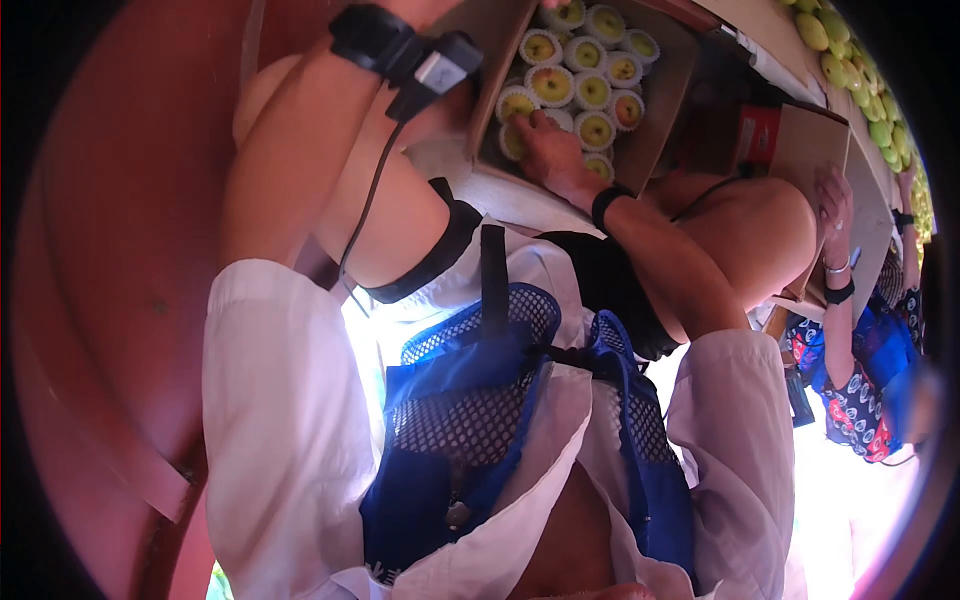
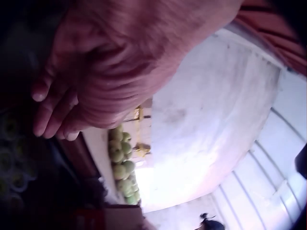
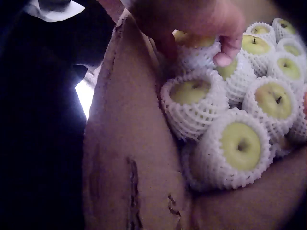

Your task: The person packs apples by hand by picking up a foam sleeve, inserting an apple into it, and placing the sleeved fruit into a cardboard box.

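Observation:
A cardboard box [image 1: 655, 120] holds rows of yellow-green apples [image 1: 592, 92] in white foam nets. My right hand [image 1: 560, 160] reaches into its near left corner. In the right wrist view, its thumb and fingers grip a netted apple [image 3: 194, 40] at the box wall; more netted apples lie beside and below the hand. My left hand [image 2: 110, 72] hangs near the far side of the box, fingers loosely bent, and nothing shows in its grasp. In the head view most of the left hand is cut off by the top edge.
Green fruit [image 1: 865, 80] is piled along a ledge at the upper right. Another person's hand [image 1: 835, 205] rests on a second cardboard box [image 1: 805, 150] to the right. My bare knees flank the apple box, and a red surface [image 1: 130, 250] fills the left side.

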A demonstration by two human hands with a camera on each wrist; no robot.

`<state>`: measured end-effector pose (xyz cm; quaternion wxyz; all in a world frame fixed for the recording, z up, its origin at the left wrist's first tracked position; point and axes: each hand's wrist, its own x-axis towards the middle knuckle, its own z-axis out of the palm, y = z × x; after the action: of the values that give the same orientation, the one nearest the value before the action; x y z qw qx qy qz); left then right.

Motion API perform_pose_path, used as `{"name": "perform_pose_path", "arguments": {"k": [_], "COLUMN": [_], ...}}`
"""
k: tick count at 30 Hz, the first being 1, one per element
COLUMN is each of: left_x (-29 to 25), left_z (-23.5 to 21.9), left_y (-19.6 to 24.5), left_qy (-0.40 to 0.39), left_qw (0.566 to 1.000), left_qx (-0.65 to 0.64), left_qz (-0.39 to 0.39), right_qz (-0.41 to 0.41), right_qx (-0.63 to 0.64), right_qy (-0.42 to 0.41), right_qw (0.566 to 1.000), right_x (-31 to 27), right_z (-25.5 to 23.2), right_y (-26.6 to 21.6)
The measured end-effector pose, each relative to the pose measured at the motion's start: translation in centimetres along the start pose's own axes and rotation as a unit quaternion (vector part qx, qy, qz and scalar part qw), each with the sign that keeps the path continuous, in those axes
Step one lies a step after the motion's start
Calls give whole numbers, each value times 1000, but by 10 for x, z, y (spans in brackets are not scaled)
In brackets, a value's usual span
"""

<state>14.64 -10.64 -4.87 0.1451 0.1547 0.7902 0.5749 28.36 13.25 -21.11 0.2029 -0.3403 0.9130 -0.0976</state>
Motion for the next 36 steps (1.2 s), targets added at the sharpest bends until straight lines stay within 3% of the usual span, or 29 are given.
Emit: {"name": "perform_pose_path", "arguments": {"k": [1,2,3,5,6,8,12,16,18,19,20,22,24,26,29,31,32,34,35,36], "left_x": [-3,-8,-7,-12,-14,-37,-44,-56,-58,-58,-60,-77,-80,-71,-54,-66,-69,-62,-60,-60], "left_z": [15,26,44,94,116,149,172,180,183,187,193,208,212,211,235,222,217,204,200,202], "left_y": [-16,-24,-49,-98,-111,-114,-133,-128,-131,-151,-175,-245,-242,-173,-246,-253,-255,-190,-169,-177], "left_qy": [-31,-114,-156,-199,-198,-122,-117,-43,-26,-32,-38,-30,3,57,15,30,37,48,53,60], "left_qw": [999,985,979,950,921,919,914,883,874,871,866,920,929,894,875,882,885,871,863,867], "left_qx": [-18,-13,31,96,121,42,52,-30,-93,-120,-147,-97,-74,-77,-10,-24,-33,-17,-8,-16], "left_qz": [-32,-132,-130,-221,-313,-372,-386,-466,-476,-476,-477,-378,-362,-437,-483,-470,-462,-488,-502,-495], "right_qz": [-8,-13,-17,-6,-1,-16,-56,-50,-104,-130,-120,-99,-90,-67,-11,24,-4,-60,-54,-48], "right_qx": [-1,-3,-3,-1,3,25,90,124,119,116,99,67,67,88,128,126,128,130,135,139], "right_qy": [4,9,13,0,-4,29,13,-43,16,46,20,-35,-25,-29,-79,-148,-102,-8,-9,-10], "right_qw": [1000,1000,1000,1000,1000,999,994,990,987,984,988,992,993,993,989,981,987,990,989,989], "right_x": [0,0,-3,-6,-6,-9,-15,-13,-10,-9,-8,-6,-4,-2,2,8,5,-1,-1,-2], "right_z": [3,7,10,15,15,20,9,4,21,28,25,14,19,26,29,20,23,29,26,23], "right_y": [3,7,9,12,12,13,16,15,23,27,26,19,18,17,12,7,9,12,11,9]}}
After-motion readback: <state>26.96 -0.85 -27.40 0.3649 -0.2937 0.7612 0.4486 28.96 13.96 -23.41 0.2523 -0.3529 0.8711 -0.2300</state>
